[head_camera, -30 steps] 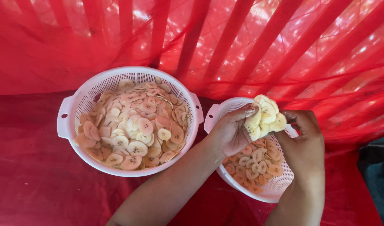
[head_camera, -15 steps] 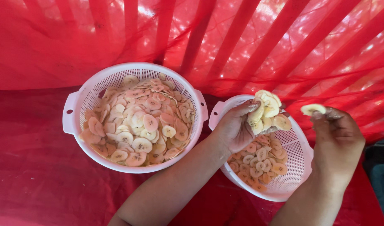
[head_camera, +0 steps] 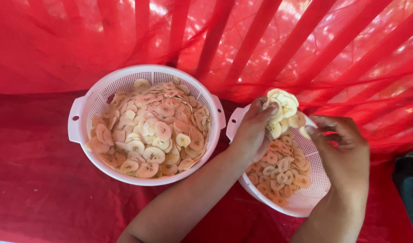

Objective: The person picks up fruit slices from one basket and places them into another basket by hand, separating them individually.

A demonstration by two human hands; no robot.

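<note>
the left hand (head_camera: 253,132) grips a clump of pale banana slices (head_camera: 283,110) above the smaller white colander (head_camera: 305,200), the right hand (head_camera: 343,150) pinching one slice beside it (fingers curled); a fuller colander (head_camera: 80,119) sits left on red cloth (head_camera: 31,189).

no packages, labels, signs, screens

A single head-worn camera looks steeply down from close above. The large white colander (head_camera: 145,123) lies left of centre, the smaller colander (head_camera: 285,180) right and nearer, and both forearms enter from the near edge. The far half of the frame is filled by red netting (head_camera: 260,40), and no second view overlaps.
</note>
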